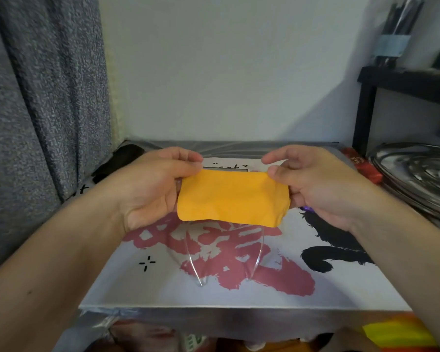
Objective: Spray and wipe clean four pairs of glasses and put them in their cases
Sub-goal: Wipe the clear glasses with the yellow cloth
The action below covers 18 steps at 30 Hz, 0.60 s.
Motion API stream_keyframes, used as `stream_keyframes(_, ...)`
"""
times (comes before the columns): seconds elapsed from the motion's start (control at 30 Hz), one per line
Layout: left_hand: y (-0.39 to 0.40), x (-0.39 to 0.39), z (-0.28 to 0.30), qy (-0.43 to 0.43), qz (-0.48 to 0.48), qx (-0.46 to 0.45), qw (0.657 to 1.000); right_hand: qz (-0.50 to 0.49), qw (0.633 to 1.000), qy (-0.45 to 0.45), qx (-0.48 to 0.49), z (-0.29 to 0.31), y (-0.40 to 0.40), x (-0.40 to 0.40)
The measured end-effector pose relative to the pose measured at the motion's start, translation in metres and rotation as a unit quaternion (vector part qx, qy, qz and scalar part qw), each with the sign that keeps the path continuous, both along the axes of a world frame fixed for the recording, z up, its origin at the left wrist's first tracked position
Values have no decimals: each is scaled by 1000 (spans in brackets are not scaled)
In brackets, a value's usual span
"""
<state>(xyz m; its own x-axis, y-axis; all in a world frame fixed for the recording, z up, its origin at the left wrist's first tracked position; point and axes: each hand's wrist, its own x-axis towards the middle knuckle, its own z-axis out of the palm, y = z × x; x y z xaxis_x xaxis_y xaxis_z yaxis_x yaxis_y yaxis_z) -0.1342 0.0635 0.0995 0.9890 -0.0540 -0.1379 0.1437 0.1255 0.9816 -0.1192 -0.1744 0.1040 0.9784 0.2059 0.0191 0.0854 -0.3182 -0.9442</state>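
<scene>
Left hand (pixel 153 184): raised above the desk, thumb and fingers pinched on the left end of the yellow cloth and the frame under it.
Right hand (pixel 315 184): level with the left, thumb and fingers clamped on the right end of the same cloth.
Yellow cloth (pixel 233 198): stretched flat between both hands, draped over the front of the glasses.
Glasses (pixel 258 252): clear-framed, held in the air between the hands above the middle of the desk; only the two transparent temple arms show, hanging down toward the camera below the cloth.
Hidden: the lenses and front of the frame lie wholly behind the cloth, so their condition cannot be told.
Desk (pixel 163 288): covered by a white printed sheet with large red brush marks and a black cat figure.
Dark object (pixel 120 161): lies at the far left corner of the desk, half behind the left hand; whether it is a case cannot be told.
Steel bowls (pixel 417 171): stacked on the shelf to the right, cut off by the frame edge; contents not visible.
Clear container (pixel 394 31): on top of the black rack at upper right, holding dark upright sticks, blurred.
Red packet (pixel 363 166): partly hidden behind the right hand.
Curtain (pixel 46 97): grey, hanging at left.
</scene>
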Motion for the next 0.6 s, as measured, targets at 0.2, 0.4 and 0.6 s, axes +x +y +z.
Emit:
stream_keyframes(0.2,2,-2,-1,-30,11,32,999,12,1000,-8,10,2,-6,3)
stream_keyframes(0.4,7,-3,0,-74,15,109,991,-5,978,-175,-116,6,-13,0)
stream_keyframes(0.6,10,-9,10,-109,-2,147,983,33,964,-197,-173,17,-20,-8)
